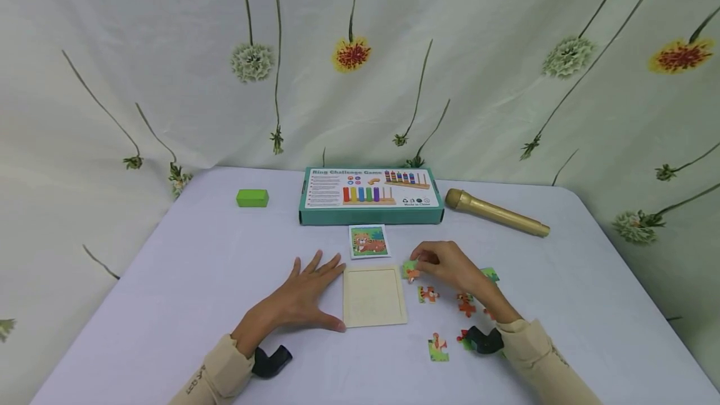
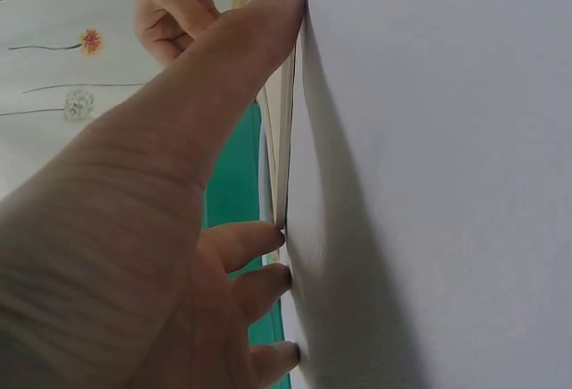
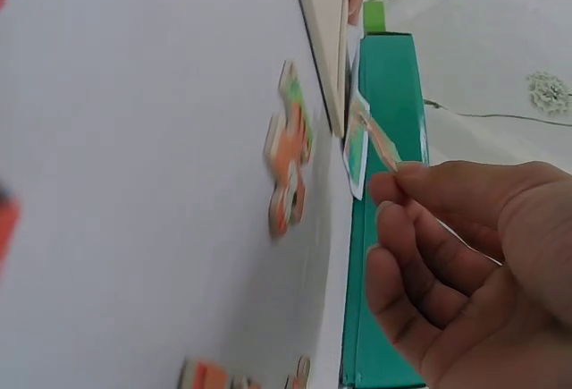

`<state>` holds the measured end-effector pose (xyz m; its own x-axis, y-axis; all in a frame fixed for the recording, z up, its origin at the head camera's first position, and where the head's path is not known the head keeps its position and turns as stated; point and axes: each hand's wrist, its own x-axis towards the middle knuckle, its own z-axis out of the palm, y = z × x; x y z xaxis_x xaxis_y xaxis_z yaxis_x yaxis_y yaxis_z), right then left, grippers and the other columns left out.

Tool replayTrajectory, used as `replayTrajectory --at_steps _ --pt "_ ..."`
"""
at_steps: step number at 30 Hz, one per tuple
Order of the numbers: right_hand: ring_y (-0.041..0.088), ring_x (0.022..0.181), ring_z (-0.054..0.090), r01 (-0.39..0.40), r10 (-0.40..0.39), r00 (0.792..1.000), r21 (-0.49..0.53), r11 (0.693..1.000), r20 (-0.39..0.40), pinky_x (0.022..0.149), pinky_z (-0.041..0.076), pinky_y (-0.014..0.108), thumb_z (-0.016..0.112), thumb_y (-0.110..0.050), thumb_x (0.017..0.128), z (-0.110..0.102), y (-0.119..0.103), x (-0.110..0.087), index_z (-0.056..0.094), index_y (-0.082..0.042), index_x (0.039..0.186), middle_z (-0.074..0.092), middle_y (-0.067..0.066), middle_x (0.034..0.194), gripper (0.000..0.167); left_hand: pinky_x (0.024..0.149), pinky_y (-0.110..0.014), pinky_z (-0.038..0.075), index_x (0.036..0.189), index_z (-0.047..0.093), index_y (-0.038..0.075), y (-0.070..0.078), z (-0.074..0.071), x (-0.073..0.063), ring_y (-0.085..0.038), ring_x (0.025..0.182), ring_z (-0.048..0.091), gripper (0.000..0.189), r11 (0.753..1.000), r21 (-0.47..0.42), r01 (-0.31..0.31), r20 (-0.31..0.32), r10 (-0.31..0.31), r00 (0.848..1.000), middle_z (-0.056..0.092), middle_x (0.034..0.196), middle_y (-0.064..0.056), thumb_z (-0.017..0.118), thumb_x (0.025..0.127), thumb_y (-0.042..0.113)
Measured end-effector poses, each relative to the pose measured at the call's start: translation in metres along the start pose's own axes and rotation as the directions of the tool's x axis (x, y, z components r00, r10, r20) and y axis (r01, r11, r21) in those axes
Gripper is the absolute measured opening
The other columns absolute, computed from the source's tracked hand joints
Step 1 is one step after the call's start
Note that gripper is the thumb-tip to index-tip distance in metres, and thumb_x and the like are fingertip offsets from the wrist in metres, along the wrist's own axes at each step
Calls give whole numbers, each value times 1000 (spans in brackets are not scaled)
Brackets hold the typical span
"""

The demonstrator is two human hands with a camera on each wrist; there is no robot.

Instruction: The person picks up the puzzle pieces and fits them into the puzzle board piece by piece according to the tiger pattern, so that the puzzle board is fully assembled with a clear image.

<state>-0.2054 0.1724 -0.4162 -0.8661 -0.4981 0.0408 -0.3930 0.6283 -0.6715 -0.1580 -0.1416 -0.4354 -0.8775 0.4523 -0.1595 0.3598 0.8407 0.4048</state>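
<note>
My right hand [image 1: 450,265] pinches a green and orange puzzle piece [image 1: 409,269] between thumb and forefinger. In the right wrist view, the pinched piece [image 3: 379,139] is raised above the table, its face tilted. The piece is near the top right corner of a pale wooden puzzle tray [image 1: 374,297]. My left hand [image 1: 300,299] lies with fingers spread along the tray's left side. Its thumb tip and forefinger tip are right at the tray's edge, as the left wrist view also shows. Above the tray lies a picture card [image 1: 369,242] of a tiger.
Several loose puzzle pieces [image 1: 429,294] lie right of the tray, some partly hidden under the right forearm. Behind the card is a teal Ring Challenge Game box [image 1: 371,216]. A gold toy microphone [image 1: 497,212] lies right of it, a green block [image 1: 252,198] left.
</note>
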Motion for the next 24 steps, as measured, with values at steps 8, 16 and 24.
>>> replayTrajectory --at_steps 8,16,24 --pt "13 69 55 7 -4 1000 143 990 -18 60 47 22 67 -10 89 6 -10 8 68 -11 99 64 0 81 10 113 -64 -4 150 34 18 0 1 -1 -32 148 3 112 1000 7 -8 -6 8 1000 21 159 1 78 59 67" --pt "13 69 57 23 -19 1000 191 981 -21 61 48 21 68 -9 88 17 -20 18 68 -10 97 64 0 79 9 113 -64 -3 150 35 18 -1 1 -1 -33 148 3 112 1000 15 -7 -3 7 1000 21 159 0 77 59 69" --pt "13 70 57 25 -21 1000 217 976 -20 62 49 22 67 -10 89 26 -27 24 69 -9 97 64 0 80 9 113 -64 -2 149 35 19 -1 1 0 -33 148 4 111 1000 25 0 0 0 1000 22 159 1 78 59 68"
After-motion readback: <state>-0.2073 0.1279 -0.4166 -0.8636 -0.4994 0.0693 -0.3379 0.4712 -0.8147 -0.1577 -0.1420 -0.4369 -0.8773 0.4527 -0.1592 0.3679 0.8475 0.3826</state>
